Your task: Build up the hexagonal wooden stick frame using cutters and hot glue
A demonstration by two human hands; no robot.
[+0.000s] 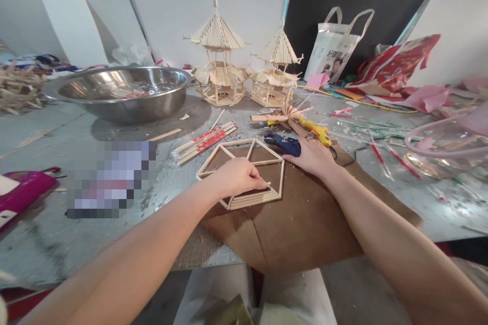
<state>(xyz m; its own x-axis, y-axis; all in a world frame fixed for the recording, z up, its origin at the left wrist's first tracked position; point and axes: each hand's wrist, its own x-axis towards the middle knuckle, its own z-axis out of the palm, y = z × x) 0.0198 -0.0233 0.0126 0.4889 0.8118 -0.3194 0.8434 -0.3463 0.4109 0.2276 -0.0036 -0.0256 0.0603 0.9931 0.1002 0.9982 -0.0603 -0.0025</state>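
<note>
A hexagonal frame of thin wooden sticks (pixel 282 177) lies on a sheet of brown paper (pixel 305 223). Spokes run to its middle, and several sticks fill the near section side by side. Over that section, my left hand (pixel 240 176) pinches a short wooden stick (pixel 268 184) between thumb and fingers. My right hand (pixel 314 156) is wrapped around a dark blue pliers-like tool (pixel 282 143) at the frame's right corner. Just beyond that hand is a yellow glue gun (pixel 317 131) with a black cord.
Two stick-built pagodas (pixel 219 73) stand at the back. A steel basin (pixel 122 94) sits left, and packaged sticks (pixel 206 141) lie behind the frame. Further left are a blurred-out rectangle (pixel 114 177) and a magenta tool (pixel 26 190). Plastic tubs (pixel 450 142) and wrappers crowd the right.
</note>
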